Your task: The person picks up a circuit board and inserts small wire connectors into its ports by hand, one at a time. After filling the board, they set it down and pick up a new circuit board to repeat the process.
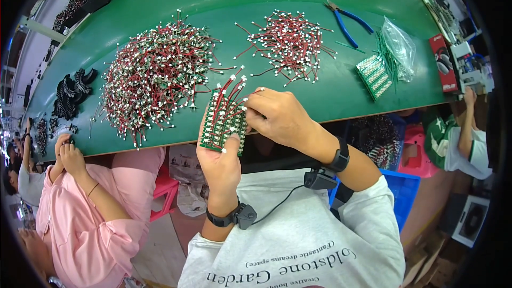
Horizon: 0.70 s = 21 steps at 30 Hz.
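In my left hand point(220, 169) is a green circuit board panel point(234, 134) with rows of small white connectors, gripped by its edges above the table's front edge. Several red wire leads point(228, 102) with white plugs stand out from its upper part. My right hand point(286, 117) is closed at the panel's right upper edge, thumb and fingers pinched on a red wire lead. A white plug point(260, 89) shows by those fingertips; the rest of that lead is mostly hidden. Beyond lies a small heap of red wire leads point(290, 45).
A large heap of wired boards point(154, 77) covers the left. Blue-handled pliers point(348, 24), green board panels point(375, 76), a clear plastic bag point(399, 50) and a red box point(444, 64) lie right. A co-worker in pink point(96, 208) sits close left. Below right is a blue crate point(402, 189).
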Each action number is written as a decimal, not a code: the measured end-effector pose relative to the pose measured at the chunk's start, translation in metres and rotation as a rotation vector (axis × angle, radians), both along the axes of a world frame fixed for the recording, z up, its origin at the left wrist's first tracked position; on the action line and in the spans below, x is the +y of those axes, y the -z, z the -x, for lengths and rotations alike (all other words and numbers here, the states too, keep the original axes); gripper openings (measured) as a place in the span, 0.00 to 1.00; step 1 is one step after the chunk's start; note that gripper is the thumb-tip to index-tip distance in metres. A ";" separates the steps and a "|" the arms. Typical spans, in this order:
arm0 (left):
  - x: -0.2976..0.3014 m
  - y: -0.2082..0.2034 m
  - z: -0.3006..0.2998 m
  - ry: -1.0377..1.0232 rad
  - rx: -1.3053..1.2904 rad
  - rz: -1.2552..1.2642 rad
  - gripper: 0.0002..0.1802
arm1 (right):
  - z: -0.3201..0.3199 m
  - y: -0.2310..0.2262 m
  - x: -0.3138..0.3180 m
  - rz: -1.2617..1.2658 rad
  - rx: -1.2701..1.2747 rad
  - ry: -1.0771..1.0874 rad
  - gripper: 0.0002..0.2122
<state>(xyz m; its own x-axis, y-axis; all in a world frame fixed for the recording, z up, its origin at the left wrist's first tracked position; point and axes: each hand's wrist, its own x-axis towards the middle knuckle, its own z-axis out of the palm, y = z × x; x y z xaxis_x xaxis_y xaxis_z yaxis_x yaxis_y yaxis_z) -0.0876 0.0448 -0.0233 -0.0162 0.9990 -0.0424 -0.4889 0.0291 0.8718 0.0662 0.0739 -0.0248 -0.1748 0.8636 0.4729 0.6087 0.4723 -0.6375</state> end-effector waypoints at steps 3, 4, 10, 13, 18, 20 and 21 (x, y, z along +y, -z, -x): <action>-0.001 0.003 0.002 0.013 0.036 0.007 0.34 | -0.001 0.000 0.001 -0.022 -0.002 -0.018 0.05; -0.001 0.003 0.003 0.027 0.057 0.002 0.35 | -0.001 0.000 0.001 -0.041 0.003 -0.036 0.05; -0.002 0.002 0.004 0.073 0.032 0.021 0.36 | -0.003 0.001 -0.001 -0.038 -0.049 -0.054 0.06; -0.002 0.003 0.006 0.076 0.039 0.020 0.35 | -0.004 -0.003 -0.001 -0.038 0.013 -0.074 0.05; 0.001 -0.001 0.004 0.103 -0.079 0.024 0.33 | -0.008 -0.006 0.000 0.097 0.143 -0.077 0.03; 0.001 -0.001 0.005 0.108 -0.109 0.054 0.33 | -0.007 -0.007 -0.001 0.171 0.202 -0.084 0.03; 0.001 0.000 0.005 0.107 -0.105 0.047 0.30 | -0.007 -0.007 -0.001 0.160 0.193 -0.076 0.03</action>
<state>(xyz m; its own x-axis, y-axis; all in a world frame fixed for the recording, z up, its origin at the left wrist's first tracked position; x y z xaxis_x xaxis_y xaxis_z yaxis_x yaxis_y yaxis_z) -0.0928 0.0459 -0.0228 0.0970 0.9916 -0.0853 -0.5693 0.1256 0.8125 0.0735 0.0731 -0.0182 -0.1622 0.9179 0.3621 0.4353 0.3959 -0.8086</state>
